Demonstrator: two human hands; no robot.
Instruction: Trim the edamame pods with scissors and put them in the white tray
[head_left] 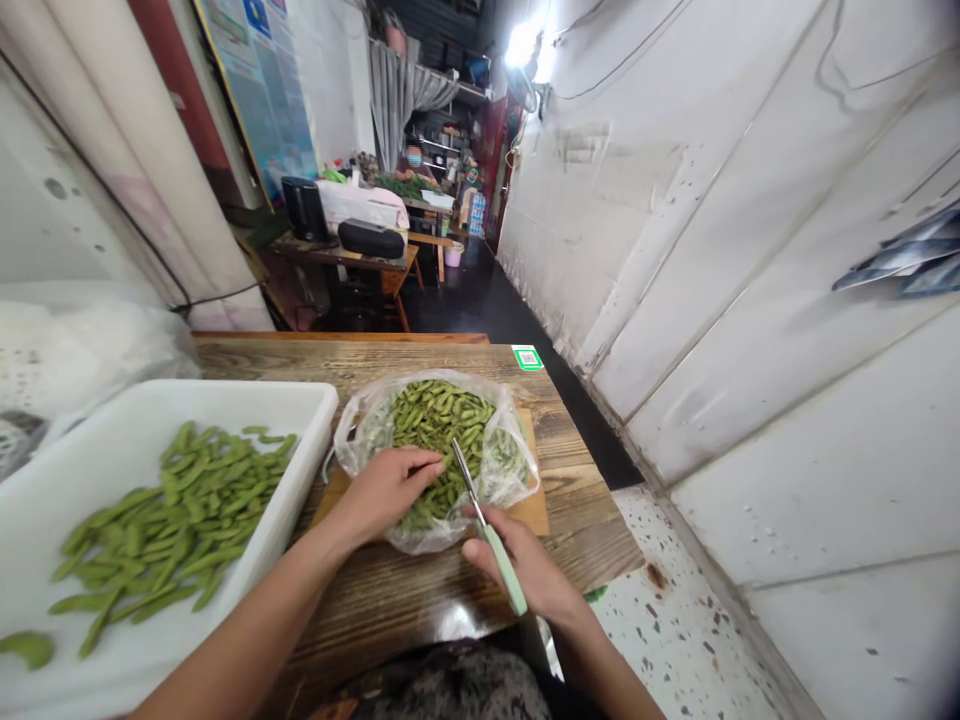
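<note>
A clear plastic bag (517,470) full of green edamame pods (439,415) lies on a wooden board on the table. My left hand (386,490) reaches into the bag, its fingers curled down onto the pods; what they hold is hidden. My right hand (529,570) is closed on scissors (487,530) with a pale green handle, the blades pointing up toward the left hand's fingertips. A white plastic tub (300,400) at the left holds a pile of pods (169,525).
The wooden table (585,520) ends just right of the board, beside a speckled floor and a white wall. A green QR sticker (527,357) sits at the table's far corner. White bags lie at the far left. A desk with dark devices stands behind.
</note>
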